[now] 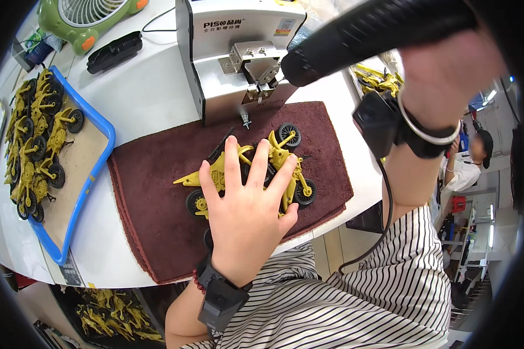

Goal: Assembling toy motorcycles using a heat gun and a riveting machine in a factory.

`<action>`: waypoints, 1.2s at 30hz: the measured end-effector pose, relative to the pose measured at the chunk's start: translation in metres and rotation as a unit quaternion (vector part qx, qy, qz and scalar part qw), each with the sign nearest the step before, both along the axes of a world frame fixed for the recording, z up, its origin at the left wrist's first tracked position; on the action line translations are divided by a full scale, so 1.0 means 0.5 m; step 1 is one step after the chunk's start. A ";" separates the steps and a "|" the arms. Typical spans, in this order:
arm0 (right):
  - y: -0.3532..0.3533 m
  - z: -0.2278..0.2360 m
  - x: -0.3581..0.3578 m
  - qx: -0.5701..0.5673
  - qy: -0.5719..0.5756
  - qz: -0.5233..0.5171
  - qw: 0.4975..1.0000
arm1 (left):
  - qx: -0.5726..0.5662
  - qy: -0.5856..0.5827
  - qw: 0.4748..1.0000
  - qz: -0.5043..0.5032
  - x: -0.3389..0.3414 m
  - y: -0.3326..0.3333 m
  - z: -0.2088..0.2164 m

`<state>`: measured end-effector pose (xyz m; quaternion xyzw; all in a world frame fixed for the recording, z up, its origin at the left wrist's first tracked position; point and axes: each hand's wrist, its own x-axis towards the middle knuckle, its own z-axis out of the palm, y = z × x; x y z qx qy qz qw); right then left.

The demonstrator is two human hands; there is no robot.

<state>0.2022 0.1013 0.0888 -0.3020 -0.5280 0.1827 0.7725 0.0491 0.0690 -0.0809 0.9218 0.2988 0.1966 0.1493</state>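
My left hand point(247, 215) lies flat with fingers spread over yellow toy motorcycles point(215, 176) with black wheels, pressing on them against a brown cloth mat point(151, 203). How many toys are under the palm I cannot tell. My right hand point(448, 70), blurred, is raised at the upper right and closed around a thick black electric screwdriver point(378, 38). The driver's narrow end points left, at the front of a silver screw feeder machine point(239, 43). Whether its bit touches the feeder or carries a screw is too small to tell.
At left, a blue-rimmed tray point(108, 136) holds several yellow toy motorcycles. More yellow parts fill a dark box point(108, 311) below the table edge and a container point(378, 78) behind my right wrist. A green fan point(84, 23) stands far left. Another person point(471, 163) is at right.
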 end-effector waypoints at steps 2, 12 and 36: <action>0.043 -0.002 0.059 -0.031 0.024 -0.020 0.999 | 0.005 -0.008 1.000 0.006 -0.002 -0.002 0.002; 0.018 -0.019 -0.024 -0.003 -0.024 0.013 1.000 | 0.009 -0.007 1.000 0.015 -0.003 0.001 0.001; -0.230 -0.059 0.060 -0.181 -0.072 0.141 0.970 | -0.019 0.022 1.000 -0.005 -0.006 0.001 0.005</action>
